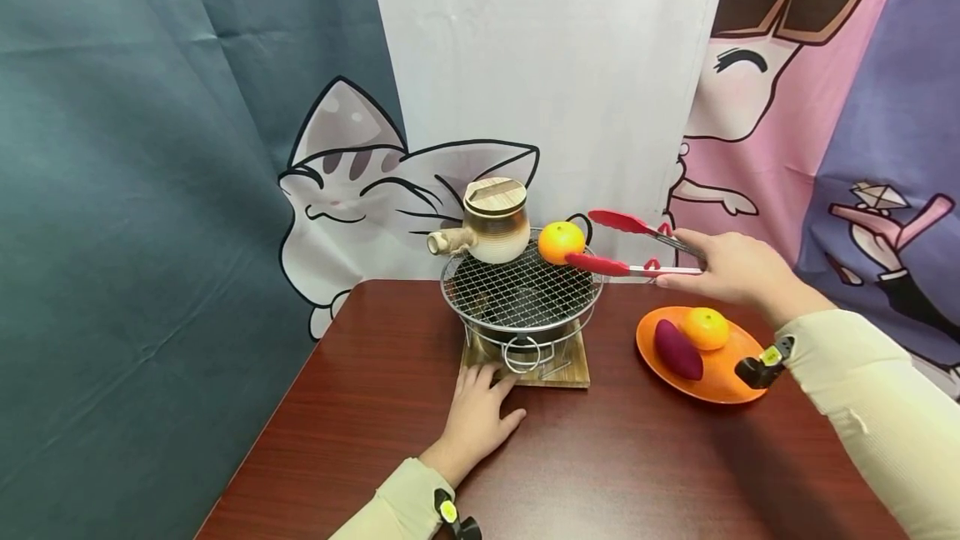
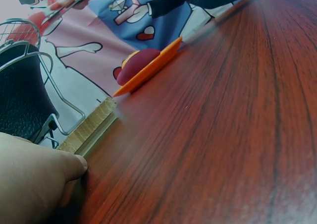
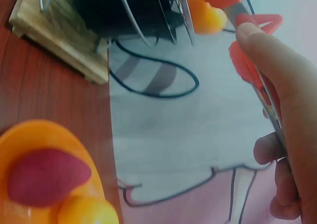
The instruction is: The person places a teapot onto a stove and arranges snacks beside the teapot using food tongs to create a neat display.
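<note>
My right hand grips a pair of red-tipped tongs, whose arms are spread apart. The lower tip is right beside an orange mandarin on the right part of the round wire grill rack. A small clay teapot with a wooden lid and side handle stands at the rack's back left. My left hand rests with fingers extended at the front left edge of the wooden base under the stove. In the left wrist view, the thumb is close against that base's edge.
An orange plate at the right of the table bears a purple sweet potato and another mandarin. The dark red wooden table ends at a printed cloth backdrop behind the stove.
</note>
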Available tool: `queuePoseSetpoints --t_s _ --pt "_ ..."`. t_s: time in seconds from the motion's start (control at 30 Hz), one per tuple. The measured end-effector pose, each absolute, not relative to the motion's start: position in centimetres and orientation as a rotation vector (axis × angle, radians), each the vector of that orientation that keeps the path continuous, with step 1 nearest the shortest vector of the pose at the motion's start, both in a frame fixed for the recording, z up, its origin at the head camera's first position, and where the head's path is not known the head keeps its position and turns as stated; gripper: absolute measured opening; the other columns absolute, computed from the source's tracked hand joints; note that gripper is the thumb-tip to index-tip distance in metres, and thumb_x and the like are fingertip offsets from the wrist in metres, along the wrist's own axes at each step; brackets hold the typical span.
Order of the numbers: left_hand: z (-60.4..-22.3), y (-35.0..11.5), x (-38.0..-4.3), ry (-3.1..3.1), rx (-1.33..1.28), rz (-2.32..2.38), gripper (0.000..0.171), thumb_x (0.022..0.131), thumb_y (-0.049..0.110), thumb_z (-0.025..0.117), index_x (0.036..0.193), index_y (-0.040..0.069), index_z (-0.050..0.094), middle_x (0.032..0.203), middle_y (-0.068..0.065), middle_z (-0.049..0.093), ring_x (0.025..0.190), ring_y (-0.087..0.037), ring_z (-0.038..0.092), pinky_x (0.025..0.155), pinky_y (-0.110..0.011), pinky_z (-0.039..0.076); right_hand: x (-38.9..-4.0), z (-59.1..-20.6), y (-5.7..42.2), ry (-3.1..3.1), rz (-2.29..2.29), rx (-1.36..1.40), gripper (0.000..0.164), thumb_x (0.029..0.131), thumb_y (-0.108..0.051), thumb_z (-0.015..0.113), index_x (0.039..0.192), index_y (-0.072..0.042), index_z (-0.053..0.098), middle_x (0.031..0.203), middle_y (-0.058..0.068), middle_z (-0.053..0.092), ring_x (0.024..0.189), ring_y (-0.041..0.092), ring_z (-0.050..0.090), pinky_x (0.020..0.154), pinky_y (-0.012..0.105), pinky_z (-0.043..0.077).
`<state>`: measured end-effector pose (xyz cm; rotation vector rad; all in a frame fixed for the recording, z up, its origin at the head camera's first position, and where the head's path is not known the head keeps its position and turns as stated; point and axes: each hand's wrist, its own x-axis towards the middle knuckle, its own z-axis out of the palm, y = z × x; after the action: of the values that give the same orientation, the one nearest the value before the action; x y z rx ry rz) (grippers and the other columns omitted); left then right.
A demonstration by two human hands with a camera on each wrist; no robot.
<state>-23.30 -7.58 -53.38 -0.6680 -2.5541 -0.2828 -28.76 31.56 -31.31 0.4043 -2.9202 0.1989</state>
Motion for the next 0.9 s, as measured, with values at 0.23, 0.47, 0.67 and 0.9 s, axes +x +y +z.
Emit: queuePoseSetpoints --t_s 0.23,0.47,0.67,0.9 --pt "-53.4 -7.5 -23.4 -2.533 -0.678 -0.289 0.054 0.082 0.047 0.079 0.129 0.022 0.070 0.127 -0.007 0.058 0.122 -0.030 0.051 0.107 -0.064 0.037 -27.9 -32.4 36.1 -2.896 0.206 0.327 0.100 0.080 -0.079 0.060 0.152 -0.011 0.043 0.119 0.030 0.066 0.099 0.045 0.065 0.076 0.065 0.052" --pt "-53.4 -7.6 -23.3 -2.552 -0.673 -0.287 0.054 0.082 0.048 0.078 0.129 0.022 0.070 0.128 -0.007 0.057 0.123 -0.030 0.051 0.108 -0.064 0.036 -26.8 -34.0 39.8 -2.940 0.212 0.211 0.100 0.081 -0.077 0.061 0.151 -0.007 0.043 0.120 0.039 0.060 0.097 0.054 0.061 0.071 0.068 0.049" --pt "-53.4 -7.5 -23.3 -2.562 -0.672 -0.291 0.054 0.083 0.047 0.078 0.129 0.022 0.069 0.128 -0.007 0.057 0.123 -0.030 0.050 0.109 -0.063 0.035 -26.0 -35.8 42.2 -2.979 0.191 0.133 0.101 0.084 -0.077 0.058 0.152 -0.004 0.040 0.127 0.042 0.053 0.103 0.061 0.056 0.073 0.072 0.046" --pt "-53.2 -7.6 -23.4 -2.568 -0.675 -0.292 0.055 0.083 0.048 0.078 0.131 0.023 0.068 0.129 -0.006 0.056 0.124 -0.030 0.049 0.110 -0.063 0.034 -24.8 -38.0 44.2 -3.013 0.250 0.043 0.103 0.084 -0.077 0.057 0.150 0.001 0.040 0.130 0.044 0.049 0.106 0.062 0.051 0.079 0.078 0.041"
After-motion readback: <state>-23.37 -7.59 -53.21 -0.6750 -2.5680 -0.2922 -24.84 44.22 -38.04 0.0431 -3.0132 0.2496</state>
